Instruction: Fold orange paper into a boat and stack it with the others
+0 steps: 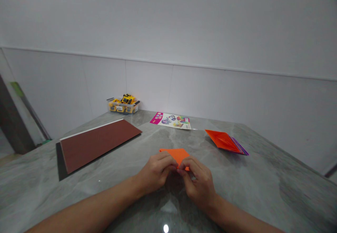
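Note:
An orange sheet of folding paper (pixel 177 154) is at the middle of the grey marbled table (pixel 126 205), close in front of me. My left hand (pixel 158 169) pinches its near edge between thumb and fingers. Right beside it, my right hand (pixel 198 178) pinches the same near edge, the two thumbs almost meeting. The paper's far part sticks out beyond the fingers, with a small curled corner at its left. How the part under my fingers is folded is hidden.
To the right lies a stack of coloured paper (pixel 223 141), red-orange on top. A brown board (pixel 102 143) rests on a black sheet at the left. At the back are a printed pack (pixel 171 120) and a clear bin (pixel 119 108) of yellow toy vehicles, near the white wall.

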The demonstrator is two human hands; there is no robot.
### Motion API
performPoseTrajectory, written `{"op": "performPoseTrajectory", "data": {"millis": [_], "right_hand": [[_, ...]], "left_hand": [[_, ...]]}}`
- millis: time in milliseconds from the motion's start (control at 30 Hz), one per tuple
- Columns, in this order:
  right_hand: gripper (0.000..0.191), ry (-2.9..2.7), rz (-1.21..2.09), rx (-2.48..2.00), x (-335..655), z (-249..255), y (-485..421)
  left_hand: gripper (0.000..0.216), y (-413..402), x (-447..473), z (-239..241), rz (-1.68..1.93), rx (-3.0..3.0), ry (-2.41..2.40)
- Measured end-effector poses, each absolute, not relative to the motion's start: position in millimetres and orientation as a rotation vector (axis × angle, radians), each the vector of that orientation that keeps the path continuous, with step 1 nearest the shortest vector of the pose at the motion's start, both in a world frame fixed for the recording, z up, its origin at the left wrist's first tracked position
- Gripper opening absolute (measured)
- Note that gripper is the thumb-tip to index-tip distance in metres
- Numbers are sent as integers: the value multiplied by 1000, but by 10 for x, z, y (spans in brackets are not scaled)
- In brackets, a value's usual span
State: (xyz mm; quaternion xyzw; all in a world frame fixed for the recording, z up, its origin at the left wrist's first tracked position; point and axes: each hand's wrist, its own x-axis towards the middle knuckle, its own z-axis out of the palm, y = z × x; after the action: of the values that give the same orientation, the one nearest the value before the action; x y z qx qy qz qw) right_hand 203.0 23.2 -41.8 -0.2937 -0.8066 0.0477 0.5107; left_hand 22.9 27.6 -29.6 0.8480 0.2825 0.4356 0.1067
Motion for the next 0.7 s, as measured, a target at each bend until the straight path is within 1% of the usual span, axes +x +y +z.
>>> {"op": "performPoseTrajectory", "data": {"millis": [233,500,700], "right_hand": [[17,-1938,164,-712,2014,-397,253],[14,-1905,144,-713,2021,-422,259],[15,-1924,163,-736,2013,-425,252]], "left_hand": [[20,253,244,-272,1285,2500,830],[19,253,235,-239,1319,2503,857],[19,254,232,-272,1303,2509,850]]}}
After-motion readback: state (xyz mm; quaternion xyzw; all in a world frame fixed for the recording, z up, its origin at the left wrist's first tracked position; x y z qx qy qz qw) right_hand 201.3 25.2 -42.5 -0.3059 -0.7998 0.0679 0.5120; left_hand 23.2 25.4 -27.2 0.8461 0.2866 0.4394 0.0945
